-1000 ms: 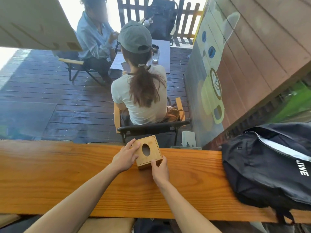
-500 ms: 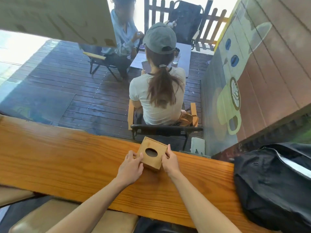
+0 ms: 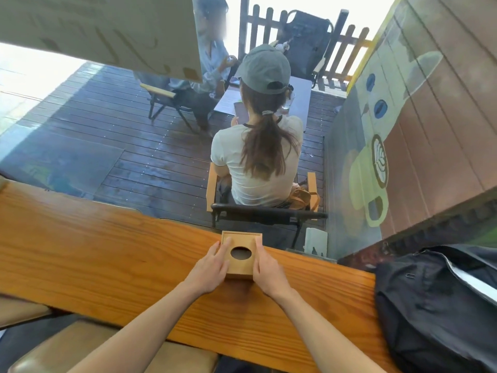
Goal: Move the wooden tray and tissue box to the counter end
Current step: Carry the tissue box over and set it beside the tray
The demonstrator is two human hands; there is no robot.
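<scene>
Near edge: padded tan bench seats [image 3: 113, 348] below the counter's near lip, both bare forearms crossing over them

Wooden counter [image 3: 94, 259]: long plank running left to right, its far edge slanting across the view. Left stretch bare and open all the way to the frame edge. Right stretch blocked by a black backpack [image 3: 441, 305] that covers the counter from near lip to far edge; a short strip of bare wood lies between it and the right hand

Tissue box [image 3: 241, 254]: small wooden cube, oval slot on top, standing upright on the counter just at the far edge, its far face about level with that edge. No room left beyond it

Left hand [image 3: 208, 267]: flat against the box's left side, fingers pointing far, thumb tip on the top rim, pressing rather than curled. Right hand [image 3: 267, 267]: the same on the right side, fingers laid along the wall. Box clamped between the two palms; whether it is raised off the wood, cannot tell

No wooden tray in view

Beyond the glass: dark decking, a seated person in a grey cap [image 3: 262, 70] directly past the box, a second seated person further off at a small table [image 3: 298, 100], a picket fence [image 3: 347, 47] at the far end, a painted wall [image 3: 403, 130] on the right
</scene>
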